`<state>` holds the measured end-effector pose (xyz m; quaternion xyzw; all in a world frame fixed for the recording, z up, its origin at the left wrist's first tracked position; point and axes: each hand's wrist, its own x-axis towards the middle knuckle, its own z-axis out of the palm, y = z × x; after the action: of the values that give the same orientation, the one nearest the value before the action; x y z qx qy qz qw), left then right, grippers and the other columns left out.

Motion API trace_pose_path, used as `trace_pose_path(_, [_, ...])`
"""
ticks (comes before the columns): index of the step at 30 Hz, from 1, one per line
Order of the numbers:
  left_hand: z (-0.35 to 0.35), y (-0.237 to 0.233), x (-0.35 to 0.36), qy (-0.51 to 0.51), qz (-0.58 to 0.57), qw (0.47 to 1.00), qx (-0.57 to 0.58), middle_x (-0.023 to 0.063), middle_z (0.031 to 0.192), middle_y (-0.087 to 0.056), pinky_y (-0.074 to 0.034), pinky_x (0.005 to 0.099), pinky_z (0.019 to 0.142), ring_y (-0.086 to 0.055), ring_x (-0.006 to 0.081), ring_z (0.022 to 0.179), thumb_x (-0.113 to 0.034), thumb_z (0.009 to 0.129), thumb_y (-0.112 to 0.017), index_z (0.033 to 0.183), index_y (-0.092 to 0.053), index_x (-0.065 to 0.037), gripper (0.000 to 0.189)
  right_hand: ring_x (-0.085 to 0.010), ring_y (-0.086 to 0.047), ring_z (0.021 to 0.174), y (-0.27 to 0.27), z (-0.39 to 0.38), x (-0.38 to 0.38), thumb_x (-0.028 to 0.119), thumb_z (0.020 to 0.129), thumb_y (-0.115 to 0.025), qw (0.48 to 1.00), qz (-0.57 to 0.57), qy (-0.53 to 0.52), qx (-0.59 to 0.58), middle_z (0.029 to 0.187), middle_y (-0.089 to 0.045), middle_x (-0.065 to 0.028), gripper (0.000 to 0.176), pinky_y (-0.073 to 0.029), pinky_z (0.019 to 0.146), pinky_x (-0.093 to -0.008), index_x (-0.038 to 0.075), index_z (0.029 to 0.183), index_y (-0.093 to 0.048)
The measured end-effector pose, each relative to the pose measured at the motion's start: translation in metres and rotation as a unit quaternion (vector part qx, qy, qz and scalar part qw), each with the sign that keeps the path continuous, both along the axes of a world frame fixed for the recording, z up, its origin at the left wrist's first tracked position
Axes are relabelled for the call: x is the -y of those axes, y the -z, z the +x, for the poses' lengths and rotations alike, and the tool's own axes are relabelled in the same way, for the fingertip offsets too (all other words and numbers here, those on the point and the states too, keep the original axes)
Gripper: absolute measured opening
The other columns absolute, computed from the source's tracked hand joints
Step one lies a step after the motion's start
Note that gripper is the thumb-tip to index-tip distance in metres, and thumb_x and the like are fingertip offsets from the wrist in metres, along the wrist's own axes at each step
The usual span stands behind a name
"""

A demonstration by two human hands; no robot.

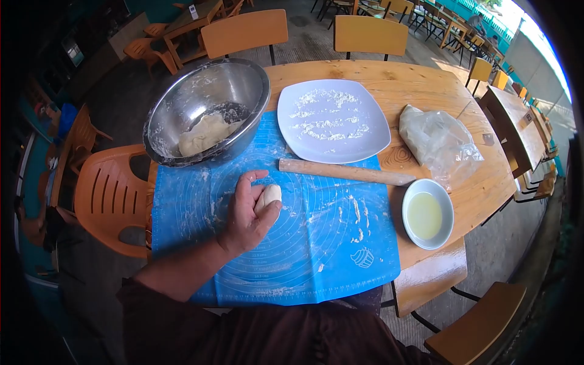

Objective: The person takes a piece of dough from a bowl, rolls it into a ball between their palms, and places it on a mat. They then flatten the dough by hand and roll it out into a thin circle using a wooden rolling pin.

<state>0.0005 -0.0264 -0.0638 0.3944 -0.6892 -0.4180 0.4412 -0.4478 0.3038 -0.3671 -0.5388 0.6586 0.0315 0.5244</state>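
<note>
White dough (271, 195), long axis pointing away rightward, left grip (246, 214) curled around it

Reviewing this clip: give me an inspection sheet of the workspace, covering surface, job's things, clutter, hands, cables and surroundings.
Surface: wooden table, partly covered by a blue mat with pale dusting.
Job's things: dough piece in hand; steel bowl holding a dough mass; plate streaked with white powder; rolling pin, right end past the mat's edge; small bowl of yellowish liquid.
Clutter: translucent plastic bag right of the plate.
Hands: left hand closed around the dough piece; right not in view.
Cables: nothing seen.
Surroundings: orange chair at left; more chairs beyond the table.
</note>
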Motion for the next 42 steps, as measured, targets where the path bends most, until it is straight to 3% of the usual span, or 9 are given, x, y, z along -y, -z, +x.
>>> trace_pose_path(2, [0.0, -0.01, -0.006, -0.018, 0.087, 0.995, -0.044, 0.0108, 0.083, -0.062, -0.047, 0.0262, 0.065, -0.055, 0.0096, 0.071, -0.007, 0.092, -0.059, 0.134, -0.029, 0.004, 0.053, -0.03, -0.069, 0.096, 0.001, -0.005, -0.002, 0.023, 0.081, -0.071, 1.0, -0.001, -0.021, 0.009, 0.104, -0.072, -0.0172, 0.039, -0.055, 0.086, -0.0389, 0.007, 0.116, -0.069])
trace_pose_path(9, [0.001, 0.001, -0.004, -0.021, 0.039, 0.998, -0.045, 0.0118, 0.081, -0.062, -0.047, 0.0273, 0.064, -0.056, 0.011, 0.069, -0.006, 0.091, -0.061, 0.133, -0.029, 0.005, 0.055, -0.03, -0.069, 0.097, -0.042, -0.037, 0.033, 0.024, 0.08, -0.072, 0.983, -0.065, -0.167, 0.04, 0.104, -0.072, -0.0171, 0.039, -0.054, 0.087, -0.0388, 0.007, 0.116, -0.07])
trace_pose_path(14, [0.002, 0.001, -0.004, -0.021, -0.002, 1.0, -0.001, 0.011, 0.084, -0.064, -0.047, 0.0258, 0.066, -0.058, 0.0109, 0.072, -0.009, 0.093, -0.057, 0.135, -0.027, 0.004, 0.053, -0.0321, -0.068, 0.097, -0.201, 0.037, 0.112, 0.019, 0.078, -0.071, 0.979, 0.015, -0.198, 0.04, 0.103, -0.072, -0.0164, 0.033, -0.054, 0.085, -0.0399, 0.008, 0.109, -0.073])
trace_pose_path(19, [0.003, -0.003, -0.005, -0.029, -0.017, 0.999, 0.017, 0.0113, 0.081, -0.064, -0.048, 0.0285, 0.065, -0.059, 0.0131, 0.07, -0.011, 0.094, -0.058, 0.133, -0.028, 0.004, 0.051, -0.0236, -0.07, 0.069, -0.392, 0.107, 0.16, 0.01, 0.083, -0.068, 0.985, -0.109, -0.132, 0.031, 0.079, -0.072, -0.0139, 0.011, -0.054, 0.065, -0.0316, 0.0, 0.085, -0.073])
trace_pose_path(22, [0.002, -0.001, -0.005, -0.019, -0.028, 0.999, 0.001, 0.0116, 0.08, -0.064, -0.048, 0.0295, 0.065, -0.059, 0.0143, 0.07, -0.012, 0.095, -0.057, 0.132, -0.029, 0.004, 0.049, -0.0223, -0.071, 0.078, -0.436, 0.153, 0.181, 0.0, 0.078, -0.073, 0.917, -0.389, -0.02, 0.082, 0.085, -0.071, -0.0118, 0.011, -0.054, 0.071, -0.0335, -0.002, 0.089, -0.07])
trace_pose_path(26, [0.0, 0.005, -0.007, -0.021, -0.091, 0.995, -0.028, 0.0127, 0.081, -0.063, -0.047, 0.031, 0.065, -0.059, 0.0157, 0.069, -0.015, 0.097, -0.054, 0.132, -0.03, 0.004, 0.046, -0.0314, -0.066, 0.09, -0.424, 0.193, 0.251, 0.006, 0.08, -0.068, 0.801, -0.569, -0.132, -0.133, 0.096, -0.065, -0.0164, 0.015, -0.052, 0.079, -0.0402, -0.002, 0.091, -0.066])
trace_pose_path(29, [-0.002, 0.011, -0.005, -0.035, -0.148, 0.988, -0.023, 0.0119, 0.085, -0.06, -0.047, 0.0291, 0.062, -0.057, 0.0146, 0.068, -0.017, 0.101, -0.049, 0.135, -0.029, 0.003, 0.044, -0.0354, -0.062, 0.096, -0.391, 0.198, 0.295, 0.005, 0.08, -0.063, 0.774, -0.562, -0.193, -0.22, 0.102, -0.062, -0.0189, 0.017, -0.05, 0.086, -0.0434, -0.002, 0.095, -0.062])
trace_pose_path(32, [0.003, -0.002, -0.014, -0.027, -0.058, 0.998, -0.028, 0.0107, 0.091, -0.057, -0.047, 0.0263, 0.057, -0.056, 0.0124, 0.069, -0.018, 0.103, -0.043, 0.139, -0.029, 0.001, 0.043, -0.0367, -0.061, 0.098, -0.362, 0.192, 0.326, 0.002, 0.08, -0.057, 0.765, -0.54, -0.226, -0.271, 0.103, -0.061, -0.0209, 0.017, -0.049, 0.088, -0.0438, -0.002, 0.096, -0.059])
trace_pose_path(42, [0.0, -0.006, -0.013, -0.04, -0.117, 0.991, -0.049, 0.0109, 0.099, -0.054, -0.049, 0.0242, 0.057, -0.055, 0.0101, 0.069, -0.02, 0.105, -0.043, 0.135, -0.042, -0.005, 0.034, -0.0354, -0.061, 0.103, -0.353, 0.207, 0.355, 0.005, 0.083, -0.054, 0.75, -0.537, -0.264, -0.281, 0.105, -0.062, -0.0204, 0.016, -0.05, 0.088, -0.0435, -0.001, 0.093, -0.065])
